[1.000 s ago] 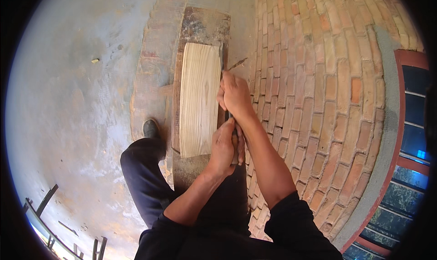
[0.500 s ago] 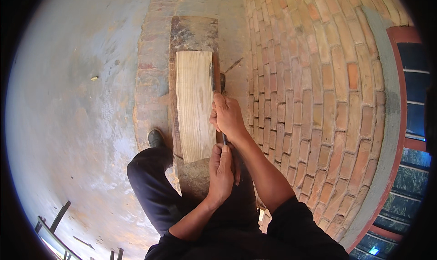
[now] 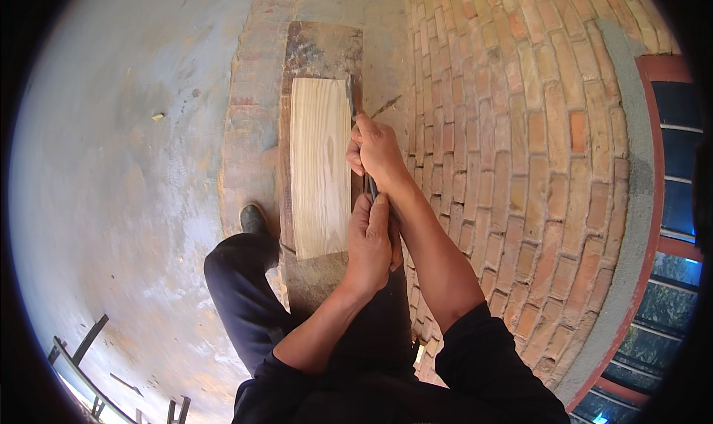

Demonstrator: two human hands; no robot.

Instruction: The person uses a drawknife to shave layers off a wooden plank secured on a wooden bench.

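A pale wooden board with clear grain lies lengthwise on a worn, dark bench. Along its right edge runs a long, narrow dark tool, its exact kind unclear. My right hand is closed around the tool beside the board's edge, further from me. Nearer my body, my left hand grips the tool's near part with the thumb on top. A strip of dark metal shows beyond my right fingers, against the board's side. My fingers hide much of the tool.
On the right runs a brick surface, with a red-framed window beyond it. My left leg and shoe are beside the bench on the bare floor. Dark metal bars stand at the lower left.
Both hands have moved forward along the board's right edge, away from my body, with the tool still held. The view has shifted slightly.
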